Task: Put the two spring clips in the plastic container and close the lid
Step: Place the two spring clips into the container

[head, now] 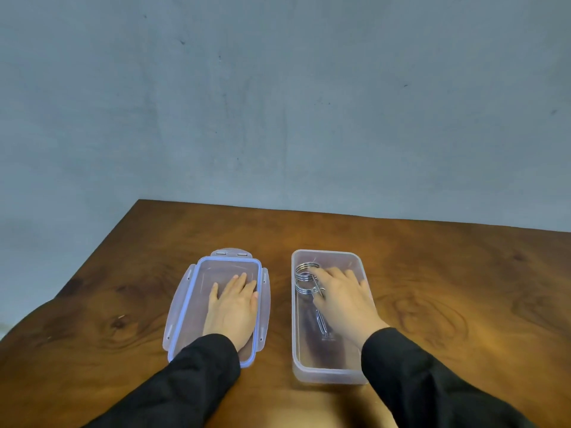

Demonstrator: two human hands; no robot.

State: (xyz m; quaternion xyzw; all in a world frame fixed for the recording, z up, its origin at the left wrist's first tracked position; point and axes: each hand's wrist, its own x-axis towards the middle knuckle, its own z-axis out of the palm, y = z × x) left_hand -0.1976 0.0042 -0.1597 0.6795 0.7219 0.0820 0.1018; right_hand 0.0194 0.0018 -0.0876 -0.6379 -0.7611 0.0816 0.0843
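The clear plastic container [327, 370] stands open on the table, right of centre. Two metal spring clips [304, 281] lie inside at its far end, coils side by side, with a wire arm [322, 324] running toward me. My right hand [343, 299] reaches into the container; its fingers rest on the coils and its thumb presses against a clip's wire arm. The lid [182, 304], clear with a blue seal and side latches, lies upside down to the left of the container. My left hand [231, 310] lies flat in it, palm down, fingers apart.
The brown wooden table [448, 288] ends at a far edge against a grey wall [278, 103], and its left edge slants toward me. Black sleeves cover both forearms.
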